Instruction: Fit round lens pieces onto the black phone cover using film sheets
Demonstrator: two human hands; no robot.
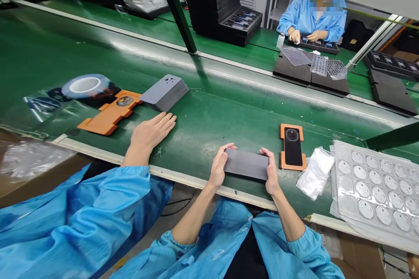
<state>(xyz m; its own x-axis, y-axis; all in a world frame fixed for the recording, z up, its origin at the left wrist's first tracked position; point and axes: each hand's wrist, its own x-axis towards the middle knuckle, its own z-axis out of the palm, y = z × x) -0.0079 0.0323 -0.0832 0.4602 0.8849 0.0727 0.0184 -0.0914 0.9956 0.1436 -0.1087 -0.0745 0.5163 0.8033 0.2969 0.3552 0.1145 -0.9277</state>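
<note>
Between my two hands is a grey rectangular stack of thin phone-sized sheets (247, 164), low over the green bench. My left hand (218, 166) grips its left end and my right hand (271, 171) its right end, fingers curled round the edges. To the right of my right hand lies an orange fixture (283, 161) with a black phone-shaped panel (292, 152) in it, a round camera area at its top. Beside that are clear plastic film pouches (316, 172). A white blister tray (343, 183) holds several round white discs.
A co-worker's hand (149, 135) rests flat on the bench at left, near a second grey stack (166, 89) with small holes, an orange fixture (103, 120) and a tape roll (85, 85). Across the metal rail, another person (314, 17) works by black trays (291, 69). A green post (178, 13) stands between.
</note>
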